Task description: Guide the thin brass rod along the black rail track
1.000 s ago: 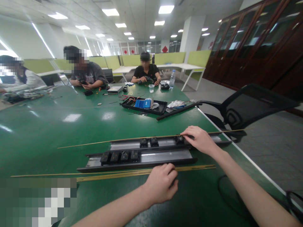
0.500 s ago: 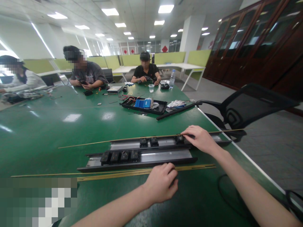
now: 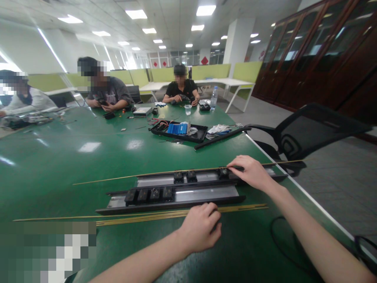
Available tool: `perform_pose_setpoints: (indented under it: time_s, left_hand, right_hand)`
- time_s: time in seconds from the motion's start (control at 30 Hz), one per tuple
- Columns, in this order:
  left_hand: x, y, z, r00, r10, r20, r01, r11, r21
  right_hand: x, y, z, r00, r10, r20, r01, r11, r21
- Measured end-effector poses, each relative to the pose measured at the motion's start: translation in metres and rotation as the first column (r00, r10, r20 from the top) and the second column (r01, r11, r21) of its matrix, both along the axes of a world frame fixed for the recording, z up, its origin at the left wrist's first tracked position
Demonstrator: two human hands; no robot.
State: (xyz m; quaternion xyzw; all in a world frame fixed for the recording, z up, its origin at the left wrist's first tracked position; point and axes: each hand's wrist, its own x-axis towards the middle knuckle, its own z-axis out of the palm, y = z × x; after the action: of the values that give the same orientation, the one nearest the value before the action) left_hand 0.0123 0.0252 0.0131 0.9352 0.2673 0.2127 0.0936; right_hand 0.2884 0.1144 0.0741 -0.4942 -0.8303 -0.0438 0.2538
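Observation:
My right hand [image 3: 250, 171] pinches a thin brass rod [image 3: 165, 172] at the far side of the far rail, close to a black block [image 3: 223, 173]. That long black-edged channel rail [image 3: 206, 179] holds two more black blocks to the left. Nearer to me lies a second channel rail [image 3: 206, 194], with several black blocks [image 3: 149, 194] grouped at its left. My left hand [image 3: 202, 228] is loosely curled on the table beside a bundle of brass rods [image 3: 244, 208]. Its fingertips are hidden, so whether anything is inside cannot be seen.
Farther back on the green table [image 3: 59, 145] are a black tray [image 3: 200, 135] with a blue finned part, gloves [image 3: 219, 130], a black strip [image 3: 220, 139], a cup [image 3: 187, 109] and a bottle [image 3: 214, 98]. Several people sit beyond. A mesh chair [image 3: 318, 129] stands at right.
My right hand has shifted very slightly right along the rod, exposing a little more of the block beside it. The left hand and the rails stay as they were.

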Motion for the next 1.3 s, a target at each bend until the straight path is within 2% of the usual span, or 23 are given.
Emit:
perform_pose_setpoints:
  time_s: [1.3]
  left_hand:
    - [0.0, 0.0, -0.002, 1.0, 0.005, 0.011, -0.005, 1.0, -0.003]
  right_hand:
    - [0.043, 0.004, 0.008, 0.996, -0.084, 0.041, 0.089, 0.989, -0.12]
